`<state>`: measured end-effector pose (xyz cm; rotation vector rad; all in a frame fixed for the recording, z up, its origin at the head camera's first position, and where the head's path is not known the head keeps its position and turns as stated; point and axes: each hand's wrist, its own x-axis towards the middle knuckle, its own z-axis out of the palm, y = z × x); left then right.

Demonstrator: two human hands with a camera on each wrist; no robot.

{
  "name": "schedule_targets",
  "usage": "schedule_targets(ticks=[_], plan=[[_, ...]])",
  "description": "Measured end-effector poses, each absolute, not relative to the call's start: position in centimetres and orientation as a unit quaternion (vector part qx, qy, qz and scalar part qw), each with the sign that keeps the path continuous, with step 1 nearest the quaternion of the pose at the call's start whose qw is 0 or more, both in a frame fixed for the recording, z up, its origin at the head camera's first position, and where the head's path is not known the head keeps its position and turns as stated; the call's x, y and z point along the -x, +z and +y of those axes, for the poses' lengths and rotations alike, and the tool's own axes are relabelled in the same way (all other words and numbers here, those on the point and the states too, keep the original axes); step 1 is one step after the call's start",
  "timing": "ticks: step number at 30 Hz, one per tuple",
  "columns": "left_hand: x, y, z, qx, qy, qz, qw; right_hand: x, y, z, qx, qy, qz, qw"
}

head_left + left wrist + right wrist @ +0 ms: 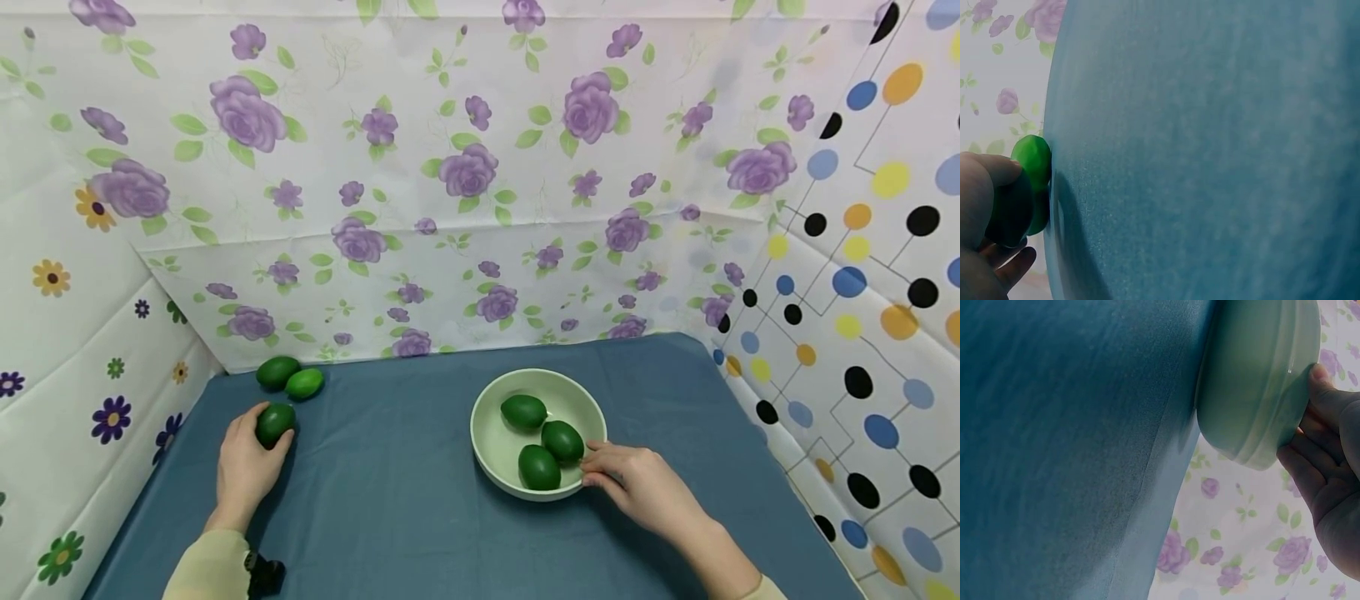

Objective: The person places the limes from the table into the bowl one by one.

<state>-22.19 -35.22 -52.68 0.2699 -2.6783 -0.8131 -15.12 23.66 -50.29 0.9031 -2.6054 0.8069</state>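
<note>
A white sheet with purple roses [450,183] fills the upper part of the head view. Below it, a table [390,475] under blue cloth spreads across the middle and bottom of the frame. A sheet with coloured dots [862,283] runs down the right side, and a sheet with small daisies [67,333] runs down the left.

A pale green bowl [491,442] stands upright on the table, right of centre. The right hand [637,479], at lower right, pinches the bowl's near-right edge; in the right wrist view, the thumb lies at the rim and the fingers touch the outer wall. The left hand [247,467], at lower left, holds a dark green lime [274,425] between thumb and fingers; whether that lime touches the table I cannot tell. A pale yellow sleeve [206,571] covers the left forearm, with a small black device [266,575] at the wrist.

Three dark limes lie in the bowl: one at the back [523,412], one at the right [562,442] and one at the front [539,467]. Just beyond the held lime, at the table's far left, another dark lime [277,372] sits beside a smaller, brighter lime [305,383].
</note>
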Motion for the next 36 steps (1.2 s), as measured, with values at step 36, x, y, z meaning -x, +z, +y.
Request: schedule_targets(ticks=[36], plan=[[21.93,-52.99,-34.28,-0.082,-0.288,-0.940,0.165,14.96,-50.18,23.58,-0.304,0.276,-0.902,0.135]])
